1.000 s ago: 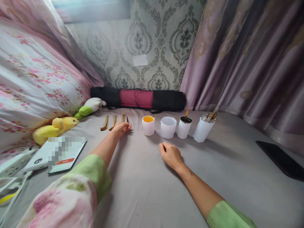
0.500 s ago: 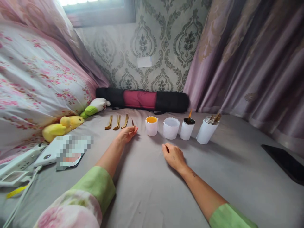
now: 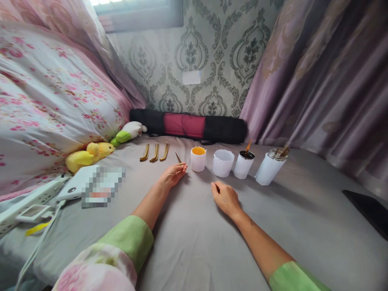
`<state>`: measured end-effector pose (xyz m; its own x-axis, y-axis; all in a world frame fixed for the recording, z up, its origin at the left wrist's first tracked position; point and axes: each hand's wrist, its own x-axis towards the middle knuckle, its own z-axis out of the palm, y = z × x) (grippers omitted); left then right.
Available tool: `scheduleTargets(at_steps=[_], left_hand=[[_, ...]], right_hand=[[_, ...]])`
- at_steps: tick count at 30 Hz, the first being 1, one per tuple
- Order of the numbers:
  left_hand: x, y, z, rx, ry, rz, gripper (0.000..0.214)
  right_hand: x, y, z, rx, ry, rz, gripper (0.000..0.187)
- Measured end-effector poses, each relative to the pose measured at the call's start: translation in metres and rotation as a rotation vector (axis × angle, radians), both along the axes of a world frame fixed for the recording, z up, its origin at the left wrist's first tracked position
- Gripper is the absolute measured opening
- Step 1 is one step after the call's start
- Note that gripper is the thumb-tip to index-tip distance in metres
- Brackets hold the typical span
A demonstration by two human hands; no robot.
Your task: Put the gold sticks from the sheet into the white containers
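My left hand (image 3: 173,175) pinches a thin brown stick (image 3: 178,157) between its fingertips; the stick's pointed end slants up and to the left. It is just in front and to the left of a white cup (image 3: 198,161) with an orange inside. Left of the stick, several thin golden-brown sticks with bent ends lie in three small bundles (image 3: 154,153). My right hand (image 3: 226,198) rests on the grey sheet with its fingers curled in, and nothing shows in it. In front of it stands a wide, translucent white cup (image 3: 223,165).
To the right stand a white-wrapped can (image 3: 243,167) with an orange stick and a tilted white-wrapped jar (image 3: 268,169) of brown sticks. A black-and-red roll bag (image 3: 184,125) lies along the wall. Plush toys (image 3: 87,157), a power strip (image 3: 36,202) and a dark flat object (image 3: 366,214) flank the sheet.
My left hand has moved a little to the right, towards the orange-lined cup, and the stick in it leans more to the left. The view has shifted slightly; my right hand stays closed.
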<state>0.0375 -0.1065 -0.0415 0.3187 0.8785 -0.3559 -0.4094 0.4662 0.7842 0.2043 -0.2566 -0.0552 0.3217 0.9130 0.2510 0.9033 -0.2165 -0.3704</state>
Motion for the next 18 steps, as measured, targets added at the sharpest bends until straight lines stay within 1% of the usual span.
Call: scheduleTargets(at_steps=[10,14,18], left_hand=[[0.014,-0.036,0.004,0.103,-0.014,0.009,0.011],[0.015,-0.045,0.0,0.199,0.024,0.011,0.012],[0.016,-0.049,-0.007,0.307,0.088,0.019,0.019]], right_hand=[[0.001,0.002,-0.001,0.029,0.032,0.02,0.035],[0.001,0.002,-0.001,0.059,0.061,0.037,0.036],[0.002,0.002,-0.001,0.082,0.105,0.048,0.036]])
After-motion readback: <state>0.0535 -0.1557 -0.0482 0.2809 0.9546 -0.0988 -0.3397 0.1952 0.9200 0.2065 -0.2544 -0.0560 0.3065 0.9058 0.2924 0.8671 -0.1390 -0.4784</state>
